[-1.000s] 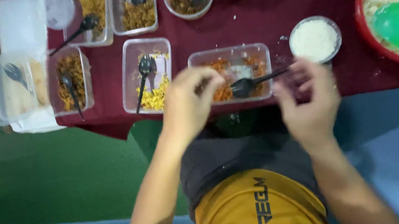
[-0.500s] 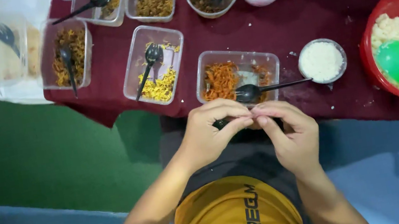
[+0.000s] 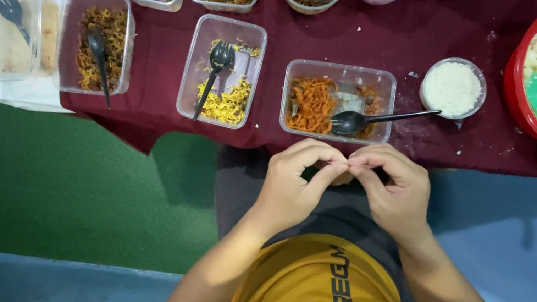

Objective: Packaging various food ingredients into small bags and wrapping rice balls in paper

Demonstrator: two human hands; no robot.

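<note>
The left hand (image 3: pixel 292 187) and the right hand (image 3: pixel 392 185) meet fingertip to fingertip over the lap, just below the table (image 3: pixel 407 28) edge, pinching some small thing between them that the fingers hide, so what they grip cannot be told. Nearest them, the clear tub of orange shreds (image 3: pixel 336 101) sits partly emptied with a black spoon (image 3: pixel 378 118) resting in it, beside a small cup of white grains (image 3: pixel 452 88). The red bowl (image 3: pixel 518 47) of white food runs off the right edge.
</note>
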